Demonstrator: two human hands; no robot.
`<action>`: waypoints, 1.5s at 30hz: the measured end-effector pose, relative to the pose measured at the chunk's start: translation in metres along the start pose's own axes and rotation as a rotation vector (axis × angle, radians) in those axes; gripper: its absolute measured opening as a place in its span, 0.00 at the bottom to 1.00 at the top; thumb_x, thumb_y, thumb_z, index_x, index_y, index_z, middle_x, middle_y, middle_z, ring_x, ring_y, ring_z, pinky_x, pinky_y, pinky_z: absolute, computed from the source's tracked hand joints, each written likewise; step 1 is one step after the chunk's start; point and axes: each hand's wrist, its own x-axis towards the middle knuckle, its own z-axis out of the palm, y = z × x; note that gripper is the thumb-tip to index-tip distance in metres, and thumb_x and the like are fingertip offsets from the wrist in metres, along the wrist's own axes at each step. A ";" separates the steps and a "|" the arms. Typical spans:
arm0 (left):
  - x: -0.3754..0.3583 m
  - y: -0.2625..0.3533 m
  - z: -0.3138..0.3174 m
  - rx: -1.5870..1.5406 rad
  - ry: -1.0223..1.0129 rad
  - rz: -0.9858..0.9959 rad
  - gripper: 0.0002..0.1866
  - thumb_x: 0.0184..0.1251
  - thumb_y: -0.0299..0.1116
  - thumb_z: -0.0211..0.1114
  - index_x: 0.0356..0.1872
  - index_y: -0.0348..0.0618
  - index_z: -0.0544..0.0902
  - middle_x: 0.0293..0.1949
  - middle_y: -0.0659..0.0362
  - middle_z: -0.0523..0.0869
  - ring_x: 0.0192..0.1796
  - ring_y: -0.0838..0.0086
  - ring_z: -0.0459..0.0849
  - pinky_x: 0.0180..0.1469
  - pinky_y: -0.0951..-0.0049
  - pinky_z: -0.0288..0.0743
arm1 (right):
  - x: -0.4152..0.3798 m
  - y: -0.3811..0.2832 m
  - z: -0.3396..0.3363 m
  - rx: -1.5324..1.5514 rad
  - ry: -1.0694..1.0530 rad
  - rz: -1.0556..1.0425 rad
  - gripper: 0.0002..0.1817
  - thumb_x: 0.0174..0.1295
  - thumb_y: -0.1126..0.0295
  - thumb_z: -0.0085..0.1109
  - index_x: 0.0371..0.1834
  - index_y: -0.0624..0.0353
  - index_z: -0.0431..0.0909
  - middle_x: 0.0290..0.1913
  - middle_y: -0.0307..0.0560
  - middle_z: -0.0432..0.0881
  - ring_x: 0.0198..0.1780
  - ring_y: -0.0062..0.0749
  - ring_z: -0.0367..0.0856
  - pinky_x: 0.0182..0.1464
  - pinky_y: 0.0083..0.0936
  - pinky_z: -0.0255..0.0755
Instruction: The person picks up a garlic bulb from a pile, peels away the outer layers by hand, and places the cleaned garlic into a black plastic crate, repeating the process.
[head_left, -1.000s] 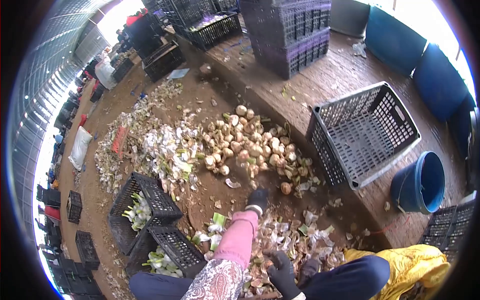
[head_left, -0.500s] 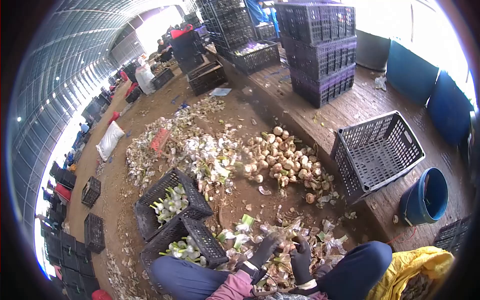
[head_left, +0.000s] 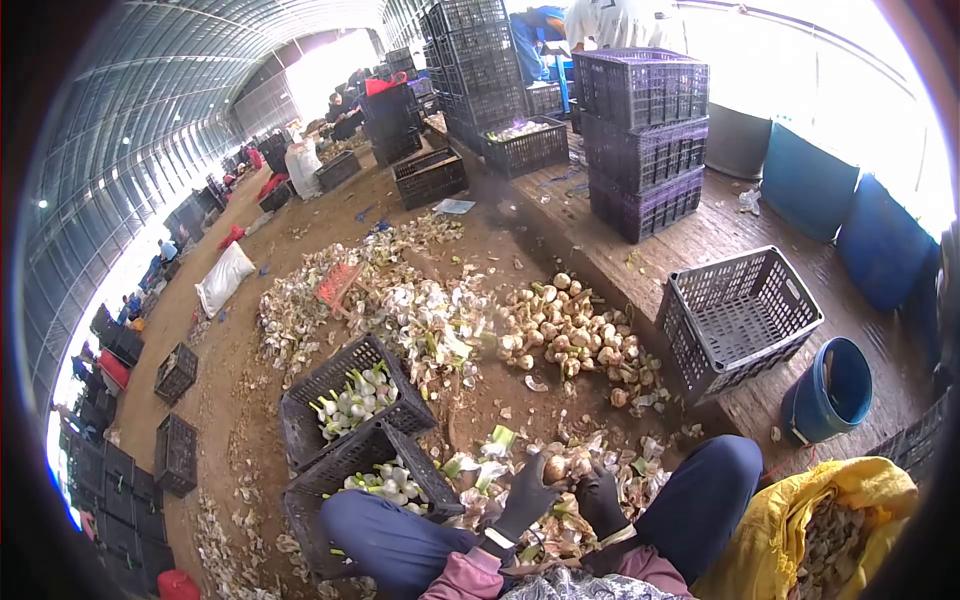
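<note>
My left hand [head_left: 530, 495], in a dark glove, is closed on a garlic bulb [head_left: 556, 468] just in front of my lap. My right hand [head_left: 602, 500], gloved too, has its fingers curled at the right side of the same spot; how it grips is too small to make out. Loose garlic skins [head_left: 565, 530] lie under and around both hands. Beyond them is a heap of unpeeled garlic bulbs [head_left: 570, 325]. At my left knee stand two black crates, a farther crate [head_left: 300, 430] and a nearer crate [head_left: 310, 520], both holding white peeled garlic with green stems.
A black crate [head_left: 740, 370] and a blue bucket [head_left: 803, 405] stand on the raised boards at right. A yellow sack [head_left: 760, 520] of skins is by my right knee. Stacked crates [head_left: 640, 150] and a skin pile [head_left: 420, 310] lie farther off. People are in the background.
My view has shifted slightly, so the scene sits lower. Both hands have moved a little away from my lap, and a garlic bulb now shows between them.
</note>
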 end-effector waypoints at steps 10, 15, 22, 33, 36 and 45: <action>-0.007 -0.010 0.002 -0.009 0.105 0.193 0.37 0.57 0.30 0.76 0.70 0.42 0.73 0.67 0.49 0.78 0.69 0.59 0.76 0.69 0.66 0.70 | 0.004 0.002 0.006 0.177 0.069 0.193 0.11 0.64 0.82 0.48 0.44 0.68 0.80 0.28 0.39 0.82 0.23 0.17 0.73 0.28 0.18 0.69; -0.005 -0.002 0.002 -0.140 0.044 0.043 0.35 0.60 0.31 0.75 0.70 0.43 0.73 0.63 0.55 0.82 0.63 0.70 0.80 0.65 0.71 0.73 | 0.003 0.015 0.005 0.201 0.148 0.090 0.08 0.65 0.82 0.55 0.44 0.68 0.82 0.33 0.40 0.84 0.32 0.22 0.82 0.36 0.22 0.77; 0.005 -0.045 -0.002 -1.285 -0.330 -0.223 0.25 0.80 0.42 0.53 0.71 0.41 0.67 0.54 0.53 0.84 0.49 0.72 0.85 0.49 0.74 0.83 | 0.009 0.009 0.000 -0.341 0.185 -0.412 0.18 0.51 0.83 0.60 0.47 0.63 0.85 0.43 0.48 0.83 0.44 0.37 0.82 0.49 0.29 0.75; 0.013 0.001 -0.010 -1.107 -0.389 -0.333 0.23 0.80 0.46 0.52 0.62 0.39 0.76 0.39 0.60 0.85 0.33 0.82 0.83 0.29 0.82 0.76 | 0.024 0.019 -0.018 -0.015 0.529 -0.129 0.03 0.58 0.79 0.56 0.28 0.65 0.74 0.27 0.35 0.74 0.27 0.14 0.68 0.28 0.18 0.63; 0.016 0.019 -0.019 -1.160 -0.373 -0.338 0.29 0.81 0.53 0.48 0.69 0.40 0.70 0.36 0.59 0.86 0.28 0.82 0.82 0.24 0.82 0.74 | 0.011 0.024 -0.027 -0.586 0.135 -0.144 0.15 0.53 0.78 0.60 0.45 0.61 0.83 0.45 0.51 0.85 0.45 0.39 0.84 0.49 0.32 0.77; 0.022 -0.003 -0.002 -0.369 -0.097 0.044 0.30 0.82 0.49 0.46 0.71 0.35 0.68 0.62 0.53 0.80 0.57 0.72 0.81 0.55 0.74 0.79 | 0.011 0.014 -0.016 -0.071 -0.192 -0.043 0.48 0.52 0.59 0.79 0.75 0.63 0.64 0.73 0.48 0.69 0.73 0.32 0.66 0.75 0.32 0.57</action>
